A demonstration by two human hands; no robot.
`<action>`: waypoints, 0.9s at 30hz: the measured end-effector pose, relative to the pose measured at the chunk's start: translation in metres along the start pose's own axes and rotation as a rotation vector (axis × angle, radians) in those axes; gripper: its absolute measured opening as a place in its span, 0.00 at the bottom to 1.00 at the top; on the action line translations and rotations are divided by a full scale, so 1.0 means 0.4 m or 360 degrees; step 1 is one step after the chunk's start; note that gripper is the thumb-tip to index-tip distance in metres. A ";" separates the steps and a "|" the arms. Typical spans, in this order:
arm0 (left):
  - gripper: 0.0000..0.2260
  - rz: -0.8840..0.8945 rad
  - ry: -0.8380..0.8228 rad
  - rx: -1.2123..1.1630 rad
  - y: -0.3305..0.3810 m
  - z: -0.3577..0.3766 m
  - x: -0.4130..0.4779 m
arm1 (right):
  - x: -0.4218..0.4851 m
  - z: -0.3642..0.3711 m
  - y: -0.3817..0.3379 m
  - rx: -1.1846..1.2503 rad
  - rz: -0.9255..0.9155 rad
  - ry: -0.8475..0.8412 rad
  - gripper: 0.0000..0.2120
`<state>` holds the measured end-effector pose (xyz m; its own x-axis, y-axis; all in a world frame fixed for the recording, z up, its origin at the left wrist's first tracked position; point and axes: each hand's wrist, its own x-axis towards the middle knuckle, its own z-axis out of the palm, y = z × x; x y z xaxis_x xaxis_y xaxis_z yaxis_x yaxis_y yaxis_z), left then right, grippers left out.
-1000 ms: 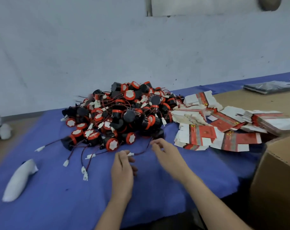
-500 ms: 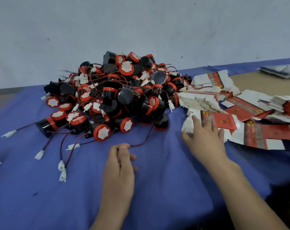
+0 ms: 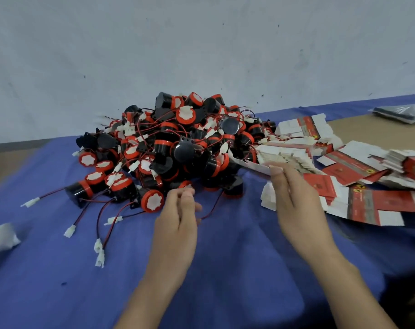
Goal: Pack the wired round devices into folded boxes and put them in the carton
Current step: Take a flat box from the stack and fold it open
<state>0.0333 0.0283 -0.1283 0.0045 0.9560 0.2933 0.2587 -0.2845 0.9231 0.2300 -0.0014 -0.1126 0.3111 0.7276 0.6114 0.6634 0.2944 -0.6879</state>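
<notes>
So the pale wall [image 3: 201,55] fills the whole top half, and below it a blue cloth [image 3: 225,269] covers most of the table, with a bit of bare tan tabletop [image 3: 367,131] showing at the far right.

In the middle of the cloth sits a big heap of round devices [image 3: 178,143], black bodies with red rings and white faces, and red-black leads tangled all through it. Just right of the heap, touching it, is a messy spread of unfolded boxes [image 3: 344,167], red and white, lying flat and overlapping.

Both arms come in from the bottom. The right hand [image 3: 294,200] is over the left edge of that spread and pinches one flat box [image 3: 254,165] by its end, so the white card sticks out toward the heap. The left hand [image 3: 178,214] is at the heap's near edge with its fingers curled in, pinching a wire [image 3: 212,208] that runs up to a device [image 3: 232,188] at the front of the pile.

A dark plastic bag [image 3: 403,112] lies far back right, something white [image 3: 0,238] sits at the left edge (can't tell what), and a few small white plugs [image 3: 99,254] trail out on the cloth.
</notes>
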 end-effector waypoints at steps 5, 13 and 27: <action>0.13 -0.0004 -0.0007 -0.0216 0.032 -0.002 0.034 | 0.014 0.033 -0.047 0.0827 0.0246 -0.0123 0.18; 0.13 -0.0142 -0.0145 -0.0306 0.044 -0.021 0.021 | 0.029 0.128 -0.033 0.0990 0.0869 -0.0240 0.13; 0.14 -0.0384 -0.0608 -0.0572 0.057 -0.033 -0.054 | -0.039 0.140 -0.092 0.1151 0.0555 -0.0273 0.18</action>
<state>0.0265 0.0002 -0.1104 0.3520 0.9359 0.0149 -0.0484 0.0023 0.9988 0.1627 0.0109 -0.1188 0.2708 0.9187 0.2876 -0.0731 0.3175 -0.9454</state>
